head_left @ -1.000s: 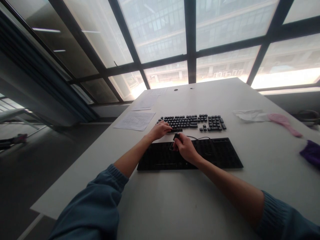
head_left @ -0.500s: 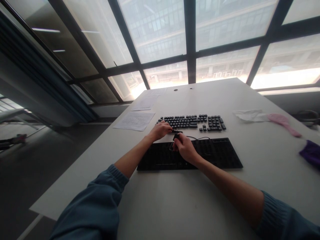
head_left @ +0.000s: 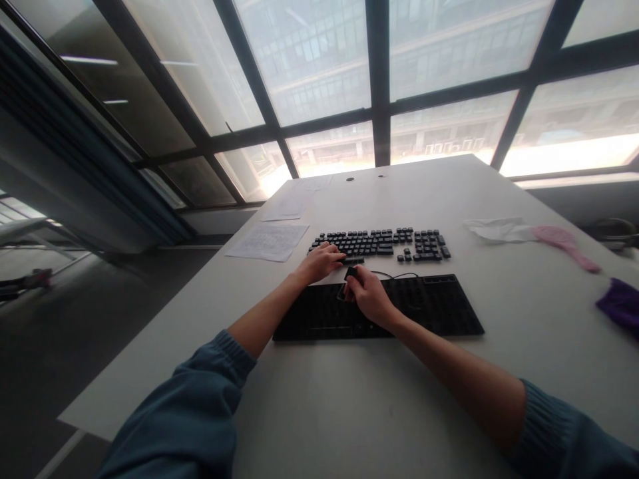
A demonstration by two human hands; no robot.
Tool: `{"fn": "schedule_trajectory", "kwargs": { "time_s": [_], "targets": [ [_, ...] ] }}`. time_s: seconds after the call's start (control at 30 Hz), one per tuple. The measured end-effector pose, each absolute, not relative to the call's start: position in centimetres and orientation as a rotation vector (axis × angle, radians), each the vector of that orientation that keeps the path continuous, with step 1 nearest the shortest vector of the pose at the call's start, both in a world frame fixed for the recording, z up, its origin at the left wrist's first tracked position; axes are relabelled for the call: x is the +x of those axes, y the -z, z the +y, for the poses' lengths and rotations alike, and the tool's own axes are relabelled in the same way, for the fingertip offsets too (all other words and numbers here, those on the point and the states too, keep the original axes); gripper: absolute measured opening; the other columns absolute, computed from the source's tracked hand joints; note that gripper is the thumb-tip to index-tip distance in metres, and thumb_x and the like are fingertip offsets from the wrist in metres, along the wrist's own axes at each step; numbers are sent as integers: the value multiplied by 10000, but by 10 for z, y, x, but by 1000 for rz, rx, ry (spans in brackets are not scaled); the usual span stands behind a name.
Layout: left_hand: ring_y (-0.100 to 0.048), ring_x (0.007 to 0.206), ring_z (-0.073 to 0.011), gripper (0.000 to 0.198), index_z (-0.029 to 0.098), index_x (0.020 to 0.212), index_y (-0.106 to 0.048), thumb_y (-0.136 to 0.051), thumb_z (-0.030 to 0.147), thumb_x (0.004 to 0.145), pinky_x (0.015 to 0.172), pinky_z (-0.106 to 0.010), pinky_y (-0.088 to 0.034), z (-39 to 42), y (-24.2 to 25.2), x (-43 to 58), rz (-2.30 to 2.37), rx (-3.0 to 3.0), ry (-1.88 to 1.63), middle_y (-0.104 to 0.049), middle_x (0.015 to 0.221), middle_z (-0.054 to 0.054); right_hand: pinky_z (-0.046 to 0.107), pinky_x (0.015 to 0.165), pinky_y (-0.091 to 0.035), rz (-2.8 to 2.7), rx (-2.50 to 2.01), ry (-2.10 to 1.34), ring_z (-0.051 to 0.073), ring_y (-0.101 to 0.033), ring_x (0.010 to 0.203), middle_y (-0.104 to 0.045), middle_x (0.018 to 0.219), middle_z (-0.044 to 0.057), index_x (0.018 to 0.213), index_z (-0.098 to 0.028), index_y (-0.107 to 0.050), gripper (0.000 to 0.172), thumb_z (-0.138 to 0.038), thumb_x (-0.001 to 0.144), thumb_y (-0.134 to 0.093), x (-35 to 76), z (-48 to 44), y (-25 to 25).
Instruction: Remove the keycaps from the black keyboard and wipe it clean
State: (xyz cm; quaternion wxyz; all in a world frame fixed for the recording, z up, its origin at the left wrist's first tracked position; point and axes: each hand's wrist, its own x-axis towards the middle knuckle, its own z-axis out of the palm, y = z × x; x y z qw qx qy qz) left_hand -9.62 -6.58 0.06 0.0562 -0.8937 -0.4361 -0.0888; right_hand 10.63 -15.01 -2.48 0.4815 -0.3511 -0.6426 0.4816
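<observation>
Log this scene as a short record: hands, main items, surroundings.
Left hand: at the near edge of the loose black keycaps, fingertips by a long black bar; contact unclear
Right hand: grip closed on a small dark piece, above the keyboard base
Keycap layout: rows on the white table, beyond the base
Cable: thin, dark, at the base's far edge
Left side: printed sheets
Right side: crumpled white sheet, pink item, purple cloth
Background: large windows
</observation>
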Motion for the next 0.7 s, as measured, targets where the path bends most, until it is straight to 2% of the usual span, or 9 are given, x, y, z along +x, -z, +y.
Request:
{"fn": "schedule_trajectory", "kwargs": {
  "time_s": [0.17, 0.5, 0.7],
  "targets": [
    [-538, 991, -224, 193, 234, 1050, -730, -694, 215, 861, 917, -341, -447, -65, -5, -98, -1338, -2729, 310, -678, 991, -49, 276, 588, -449, -1561, -835, -1178, 153, -590, 566, -627, 653, -16, 798, -217, -498, 128, -249, 921, -487, 106, -150, 25],
    [-543, 990, -226, 137, 247, 989, -732, -704, 256, 855, 896, -347, -452, -66, -6, -103, -1380, -2714, 377, -676, 972, -43, 269, 571, -444, -1559, -843, -1180, 149, -588, 559, -627, 648, -18, 796, -219, -496, 128, -253, 919, -486, 107, -149, 26],
    [-542, 972, -221, 171, 221, 996, -739, -595, 284, 927, 919, -360, -463, -69, -8, -110, -1459, -2597, 631, -668, 972, -56, 263, 557, -443, -1563, -836, -1195, 143, -592, 547, -628, 644, -19, 793, -217, -484, 134, -264, 918, -484, 106, -151, 24]
  ]
}}
